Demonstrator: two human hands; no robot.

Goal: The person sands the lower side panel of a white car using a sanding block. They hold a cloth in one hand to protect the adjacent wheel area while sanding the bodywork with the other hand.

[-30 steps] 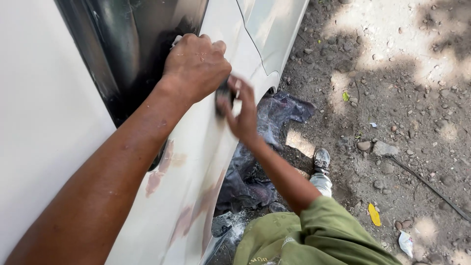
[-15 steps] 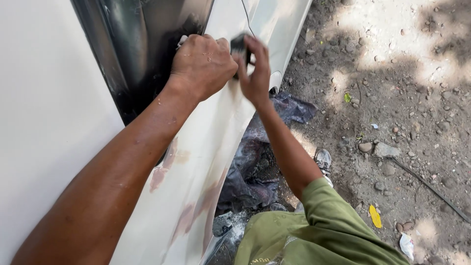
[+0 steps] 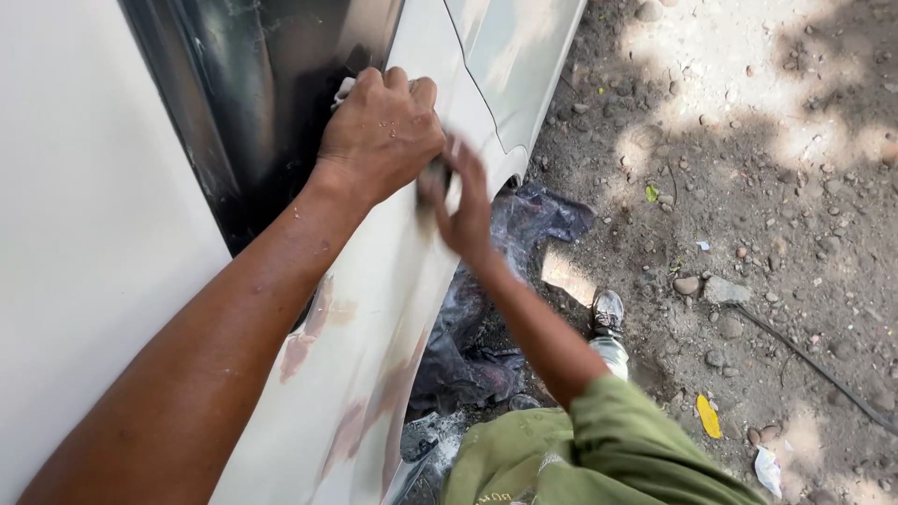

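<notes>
Against the white painted car body panel [image 3: 374, 374] we see both hands at work, close together near the top middle of the scene. Our left hand [image 3: 382, 131] is curled into a fist and pressed on the panel's edge beside the dark glossy window glass [image 3: 253, 93]; a small scrap of pale cloth or paper [image 3: 342, 89] peeps out at its far side, clutched inside the fist. Our right hand [image 3: 465, 201] sits just right of it, fingers curved around a small dark sanding block or pad [image 3: 436, 178] held flat to the panel; the object is blurred, so we cannot tell its exact kind. Below the hands the panel shows brownish patches of filler or primer [image 3: 313, 327]. Nearer, an olive green sleeve [image 3: 599, 449] covers the right upper arm. Under the panel lies crumpled dark plastic sheeting [image 3: 486, 318]. To the right, a grey shoe [image 3: 608, 311] rests on stony dirt ground [image 3: 767, 140], with a yellow scrap [image 3: 708, 416] and a thin dark cable [image 3: 814, 365] nearby.
</notes>
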